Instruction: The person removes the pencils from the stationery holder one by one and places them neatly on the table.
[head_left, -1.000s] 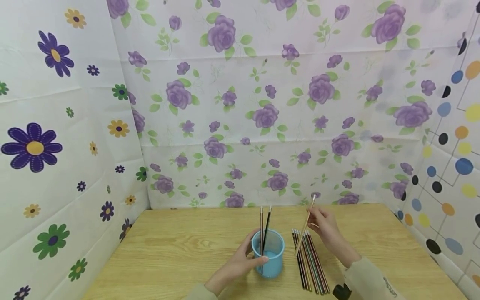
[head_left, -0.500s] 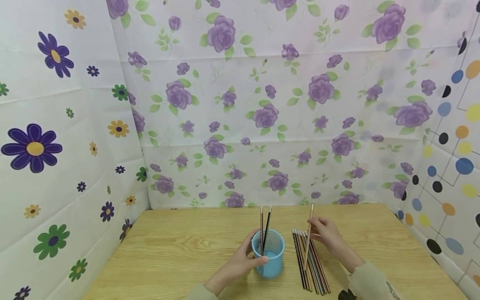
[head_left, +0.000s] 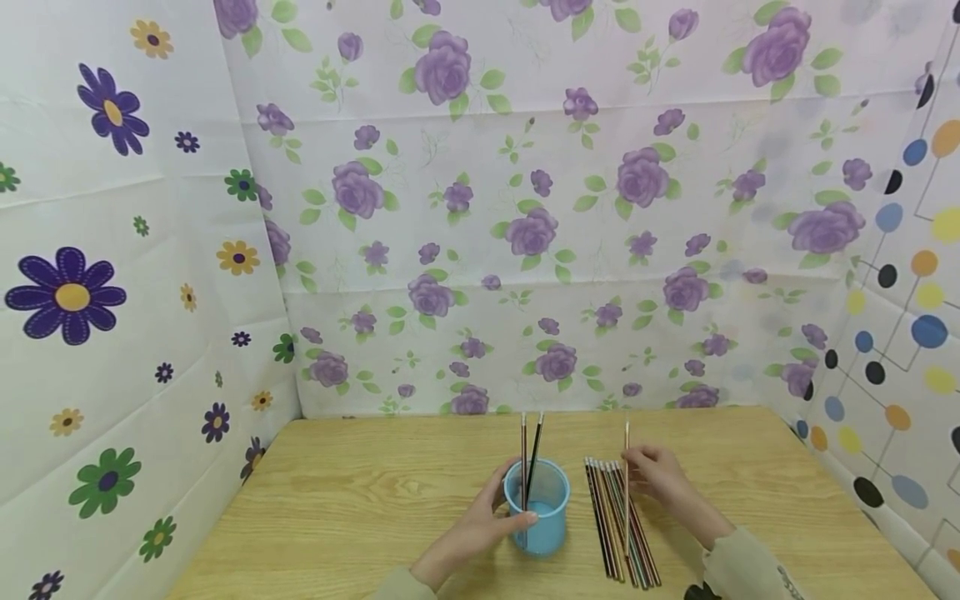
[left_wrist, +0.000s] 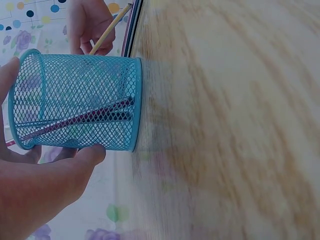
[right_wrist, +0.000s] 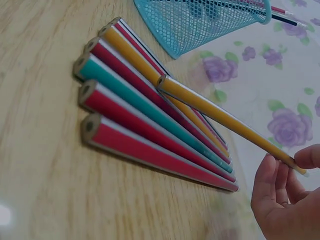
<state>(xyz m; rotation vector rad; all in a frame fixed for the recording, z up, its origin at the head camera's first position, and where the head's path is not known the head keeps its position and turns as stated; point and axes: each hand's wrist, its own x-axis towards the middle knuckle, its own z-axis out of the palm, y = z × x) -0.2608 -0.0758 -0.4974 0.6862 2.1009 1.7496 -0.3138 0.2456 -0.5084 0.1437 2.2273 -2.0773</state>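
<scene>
My left hand (head_left: 476,525) grips a light-blue mesh pencil cup (head_left: 547,533), its fingers round the far side and the thumb across the front. Two pencils (head_left: 523,442), one reddish and one black, lean inside the cup; their rubber ends stick up past the rim. To the right, my right hand (head_left: 660,479) pinches a yellow pencil (right_wrist: 220,116) near its rubber end, between thumb and fingers. The unsharpened lower end overlaps a fanned row of pencils on the table, among them a teal pencil (right_wrist: 145,105) and a red pencil (right_wrist: 150,150).
A wood-grain table (head_left: 360,500) carries everything. Behind it hangs a sheet with purple roses (head_left: 532,233), with a daisy-print sheet (head_left: 105,467) at left and a dotted sheet (head_left: 900,375) at right. A dark object (head_left: 701,592) shows by the right sleeve.
My right hand has moved slightly right and nearer to me. The yellow pencil has swung from a slant to nearly straight in the head view, its lower end now over the row. Left hand and cup stay put.
</scene>
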